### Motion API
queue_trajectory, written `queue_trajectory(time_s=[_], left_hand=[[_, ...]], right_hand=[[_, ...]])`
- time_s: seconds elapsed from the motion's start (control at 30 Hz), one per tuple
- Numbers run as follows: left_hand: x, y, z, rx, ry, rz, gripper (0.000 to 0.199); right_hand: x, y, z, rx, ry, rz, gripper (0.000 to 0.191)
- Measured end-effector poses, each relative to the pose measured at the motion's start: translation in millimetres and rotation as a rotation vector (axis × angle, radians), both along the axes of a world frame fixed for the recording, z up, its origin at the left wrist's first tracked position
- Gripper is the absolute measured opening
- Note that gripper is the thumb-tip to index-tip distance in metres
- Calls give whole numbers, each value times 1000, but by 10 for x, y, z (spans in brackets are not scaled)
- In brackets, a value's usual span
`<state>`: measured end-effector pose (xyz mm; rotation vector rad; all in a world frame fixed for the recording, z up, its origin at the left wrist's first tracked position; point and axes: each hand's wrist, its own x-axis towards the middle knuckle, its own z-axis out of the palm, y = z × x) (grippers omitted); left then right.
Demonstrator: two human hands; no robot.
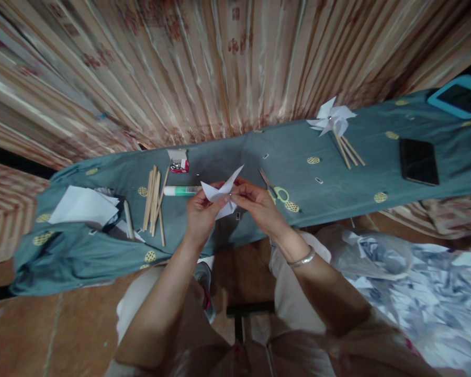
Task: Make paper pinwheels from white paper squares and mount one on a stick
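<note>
A white folded paper pinwheel (219, 193) is held up over the cloth-covered table, its pointed blades spread. My left hand (201, 212) is closed on its left side. My right hand (257, 204) pinches near the pinwheel's centre, where a tiny pin head seems to show; the fingertips partly hide it. Just behind my left hand lies a white and green glue stick (180, 191). Scissors (273, 187) with pale green handles rest right beside my right hand. A small open red and white box (178, 162) of metal pins stands beyond the glue stick.
Several wooden sticks (153, 201) and white paper sheets (84, 206) lie on the left. Finished pinwheels (332, 118) on sticks, a black phone (418, 161) and a blue-framed tablet (460, 97) lie on the right. Bags of paper scraps (427, 293) sit on the floor; a curtain (220, 68) hangs behind.
</note>
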<state>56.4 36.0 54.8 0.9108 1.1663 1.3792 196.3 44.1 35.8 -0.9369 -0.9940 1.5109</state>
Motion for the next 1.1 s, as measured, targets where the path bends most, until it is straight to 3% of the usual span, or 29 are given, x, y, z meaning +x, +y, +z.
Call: queue_trajectory(time_s=[0.37,0.7,0.83,1.1], left_hand=[[-35,30,-39,-6,-10,19,41],[-42,20,-7,-57,-45,24,46],[-45,6,-21,-61,-82,-24,46],[-33,-45,-3,-76,-150,-51,44]], right_hand=[[-78,-6,-13,-30,46,-4,29],[-98,-2,-53,-44,-66,-187,42],[-77,13,-27,-58,18,-123,56],[-13,16,17,-47,13,-21,57]])
